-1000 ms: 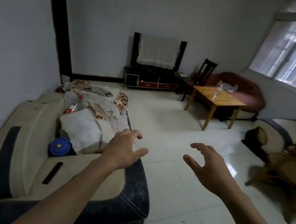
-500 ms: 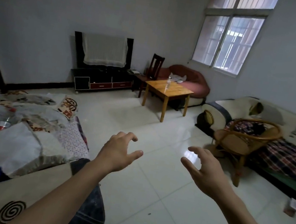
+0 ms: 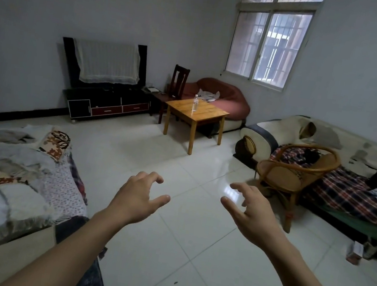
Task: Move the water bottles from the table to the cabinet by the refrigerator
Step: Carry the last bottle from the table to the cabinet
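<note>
One clear water bottle [image 3: 195,103] stands upright on a small wooden table [image 3: 207,116] across the room, near the far wall. My left hand [image 3: 138,196] and my right hand [image 3: 249,210] are stretched out in front of me above the tiled floor, far from the table. Both hands are empty, with fingers curled and apart. No refrigerator or cabinet beside one is in view.
A sofa with piled cloths [image 3: 12,171] fills the left. A rattan chair [image 3: 294,169] and a sofa with a plaid blanket [image 3: 357,194] stand on the right. A covered TV on a black stand [image 3: 107,102], a dark chair [image 3: 178,82] and a red beanbag [image 3: 226,99] line the far wall.
The view has swung right and forward, bringing the table toward the middle and the right sofa and rattan chair into sight. Both hands keep the same empty, spread pose.
</note>
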`<state>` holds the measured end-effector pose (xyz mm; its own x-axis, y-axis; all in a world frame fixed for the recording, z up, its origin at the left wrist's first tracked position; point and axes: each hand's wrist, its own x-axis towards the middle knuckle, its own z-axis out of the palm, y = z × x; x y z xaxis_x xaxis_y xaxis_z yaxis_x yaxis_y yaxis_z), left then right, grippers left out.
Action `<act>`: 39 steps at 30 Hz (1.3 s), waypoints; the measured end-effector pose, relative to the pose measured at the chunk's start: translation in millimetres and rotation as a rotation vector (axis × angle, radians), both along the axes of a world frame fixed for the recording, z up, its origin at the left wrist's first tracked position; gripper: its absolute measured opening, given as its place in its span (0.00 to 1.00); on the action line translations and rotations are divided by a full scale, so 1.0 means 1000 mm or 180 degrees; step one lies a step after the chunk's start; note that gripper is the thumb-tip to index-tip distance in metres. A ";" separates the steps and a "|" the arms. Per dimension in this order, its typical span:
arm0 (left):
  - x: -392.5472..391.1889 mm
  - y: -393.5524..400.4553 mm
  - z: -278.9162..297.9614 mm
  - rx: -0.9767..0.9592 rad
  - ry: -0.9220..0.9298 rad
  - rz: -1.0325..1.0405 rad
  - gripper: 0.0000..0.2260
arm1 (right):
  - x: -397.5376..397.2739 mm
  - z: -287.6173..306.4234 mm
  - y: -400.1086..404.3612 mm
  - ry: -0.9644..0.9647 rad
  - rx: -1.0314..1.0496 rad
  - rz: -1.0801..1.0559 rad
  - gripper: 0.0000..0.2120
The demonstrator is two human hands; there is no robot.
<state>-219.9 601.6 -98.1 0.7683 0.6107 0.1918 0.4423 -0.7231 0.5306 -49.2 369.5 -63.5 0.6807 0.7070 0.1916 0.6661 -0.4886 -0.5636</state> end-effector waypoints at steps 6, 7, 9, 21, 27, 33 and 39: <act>0.058 0.051 0.000 -0.0152 -0.0224 -0.0197 0.21 | 0.032 0.009 0.048 -0.0102 -0.0130 -0.0137 0.26; 0.066 0.060 0.000 -0.0183 -0.0263 -0.0237 0.21 | 0.037 0.012 0.058 -0.0108 -0.0138 -0.0170 0.25; 0.081 0.084 -0.001 -0.0244 -0.0327 -0.0306 0.21 | 0.049 0.016 0.083 -0.0144 -0.0182 -0.0218 0.26; 0.143 0.209 -0.019 -0.0389 -0.0275 -0.0252 0.20 | 0.112 0.007 0.195 -0.0099 -0.0320 -0.0268 0.27; 0.222 0.237 -0.017 -0.0343 -0.0241 -0.0378 0.20 | 0.181 0.002 0.220 -0.0014 -0.0160 -0.0353 0.27; 0.323 0.268 -0.002 -0.0092 -0.0117 -0.0420 0.21 | 0.276 0.000 0.249 0.0040 0.0095 -0.0476 0.27; 0.412 0.304 0.010 -0.0043 -0.0064 -0.0382 0.21 | 0.371 0.005 0.289 -0.0058 0.0035 -0.0426 0.27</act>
